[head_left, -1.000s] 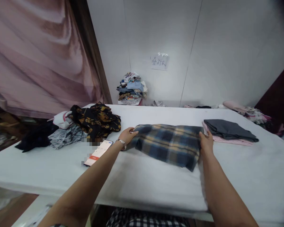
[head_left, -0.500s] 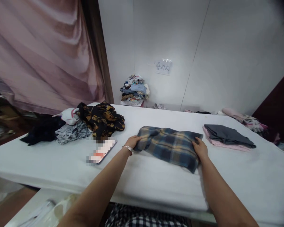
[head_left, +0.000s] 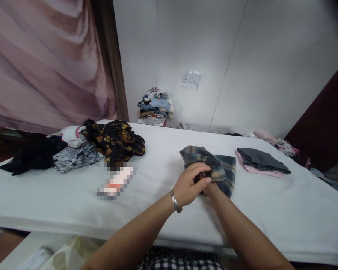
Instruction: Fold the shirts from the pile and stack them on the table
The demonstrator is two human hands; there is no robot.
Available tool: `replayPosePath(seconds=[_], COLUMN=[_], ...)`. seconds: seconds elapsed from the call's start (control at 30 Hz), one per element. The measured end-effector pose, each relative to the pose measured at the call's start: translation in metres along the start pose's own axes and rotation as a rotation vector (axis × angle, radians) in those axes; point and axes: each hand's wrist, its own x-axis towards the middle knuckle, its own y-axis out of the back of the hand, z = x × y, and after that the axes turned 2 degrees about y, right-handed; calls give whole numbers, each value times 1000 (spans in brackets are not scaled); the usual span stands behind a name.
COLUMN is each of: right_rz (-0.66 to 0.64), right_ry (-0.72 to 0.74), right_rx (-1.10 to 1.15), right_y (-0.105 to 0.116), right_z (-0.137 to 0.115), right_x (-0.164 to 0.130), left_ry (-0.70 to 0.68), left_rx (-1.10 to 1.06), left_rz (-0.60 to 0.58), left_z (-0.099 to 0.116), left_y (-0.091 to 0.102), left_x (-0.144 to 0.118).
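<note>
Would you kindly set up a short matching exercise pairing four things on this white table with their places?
Things:
1. plaid shirt
2. grey folded garment
3. black and gold shirt
4. bracelet

Places:
A. on the left wrist
B. atop a pink garment, right side
C. in the pile at far left
D. under both hands, mid-table

Pairs: 1-D, 2-B, 3-C, 4-A

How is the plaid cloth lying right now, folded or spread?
Folded: the plaid cloth is bunched into a compact bundle, with both hands together at its near edge.
</note>
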Motion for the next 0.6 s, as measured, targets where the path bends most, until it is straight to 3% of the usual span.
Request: replayPosePath(seconds=[0.07,0.17,0.27,0.5,0.6], right_rz=[61,165,254,108,74], right_ry=[-48,-198,-311,-145,-51], right_rx=[68,308,588,654,656], right_y=[16,43,58,54,52], right_z=[-5,-22,-53,-132,-159], right_x=[6,16,27,47,52], left_ry=[-19,244,472,505,615], left_rx=[99,203,274,289,195], left_rz=[55,141,134,168,154], left_z=[-8,-35,-59,-72,-76], left_y=[6,18,24,12,7], left_x=[-11,-21,-17,19,30])
